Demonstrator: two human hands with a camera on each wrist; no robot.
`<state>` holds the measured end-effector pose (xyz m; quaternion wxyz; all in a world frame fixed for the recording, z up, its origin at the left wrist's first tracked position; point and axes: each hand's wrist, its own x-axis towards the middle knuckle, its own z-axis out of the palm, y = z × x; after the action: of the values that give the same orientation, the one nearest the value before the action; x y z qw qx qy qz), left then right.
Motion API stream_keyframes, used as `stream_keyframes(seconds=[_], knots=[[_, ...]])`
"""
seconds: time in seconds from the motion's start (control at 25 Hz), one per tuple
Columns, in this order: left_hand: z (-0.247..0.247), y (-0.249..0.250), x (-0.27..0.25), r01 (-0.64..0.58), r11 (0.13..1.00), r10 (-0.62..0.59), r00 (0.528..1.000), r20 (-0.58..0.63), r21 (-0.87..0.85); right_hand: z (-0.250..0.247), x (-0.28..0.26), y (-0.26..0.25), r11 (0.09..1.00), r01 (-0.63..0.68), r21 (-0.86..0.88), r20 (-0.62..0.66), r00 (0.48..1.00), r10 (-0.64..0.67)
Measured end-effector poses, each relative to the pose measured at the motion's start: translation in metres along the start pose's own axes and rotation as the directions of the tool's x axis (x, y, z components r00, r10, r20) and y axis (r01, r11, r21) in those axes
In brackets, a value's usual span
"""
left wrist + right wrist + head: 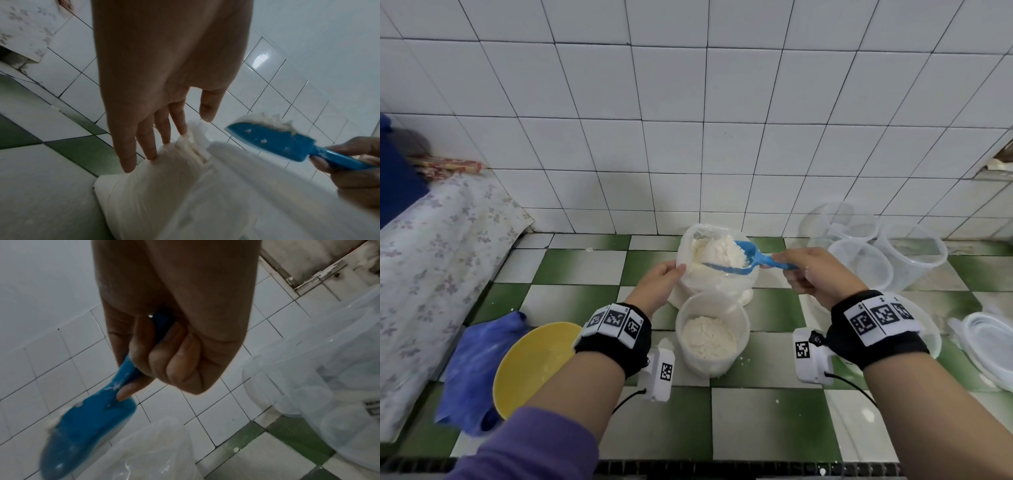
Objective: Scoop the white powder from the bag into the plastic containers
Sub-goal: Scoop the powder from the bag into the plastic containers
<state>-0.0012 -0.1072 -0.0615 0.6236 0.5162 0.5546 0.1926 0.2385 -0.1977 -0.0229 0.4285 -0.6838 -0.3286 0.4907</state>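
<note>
Nearest us stands the container (711, 334) we are filling, a round translucent tub on the checkered surface (756, 421), holding some powder but well short of its rim; we take it as our landmark. Left of it lie a yellow bowl (530, 366) and a crumpled blue cloth (472, 370). To the right of it a lid (993, 346) rests flat.

Just behind the container, touching its far rim, sits the bag (717, 274) of white powder (714, 251), close enough, we judge, that a loaded scoop has only a short way to travel and little chance to spill. Our left hand (659, 279) rests at the bag's left side: in the left wrist view the fingers (152, 146) lie nearly straight, tips pressing the bunched plastic while the thumb stands off it, so the mouth stays up and open. Whether any plastic is pinched we cannot tell.

Our right hand (816, 274), behind and right of the container, has its fingers (174, 360) curled tight round the handle of the blue scoop (751, 258), thumb laid along the neck to keep it level. The scoop is heaped and hangs over the bag's mouth, above and beyond the container, so anything that falls drops back into the bag.

Farther off to the right of the container, against the tiled wall (688, 120), wait several clear containers (909, 253) with no powder in them that we can see, so we judge the filling has a good way to go
</note>
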Motion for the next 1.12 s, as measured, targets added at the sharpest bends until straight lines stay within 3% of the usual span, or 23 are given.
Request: stream_keyframes(seconds=[0.2, 0.44, 0.68, 0.92, 1.12], knots=[[0.001, -0.003, -0.009, -0.005, 1.000, 0.005, 1.000, -0.005, -0.025, -0.004, -0.018, 0.003, 0.996, -0.030, -0.081, 0.140, 0.989, 0.041], [-0.001, -0.006, -0.013, 0.005, 1.000, -0.004, 1.000, 0.014, -0.024, 0.006, -0.030, 0.011, 0.949, 0.061, -0.310, 0.161, 0.987, -0.011], [-0.001, -0.009, -0.011, 0.005, 1.000, -0.004, 1.000, 0.028, -0.020, 0.012, -0.036, 0.006, 0.742, 0.288, -0.606, 0.290, 0.948, -0.131], [-0.001, -0.010, -0.010, -0.001, 1.000, 0.002, 1.000, 0.029, -0.028, 0.014, -0.036, 0.006, 0.564, 0.446, -0.695, 0.374, 0.894, -0.247], [-0.001, -0.012, -0.006, 0.006, 1.000, -0.006, 1.000, 0.026, -0.023, 0.011, -0.031, 0.008, 0.547, 0.481, -0.686, 0.381, 0.877, -0.293]])
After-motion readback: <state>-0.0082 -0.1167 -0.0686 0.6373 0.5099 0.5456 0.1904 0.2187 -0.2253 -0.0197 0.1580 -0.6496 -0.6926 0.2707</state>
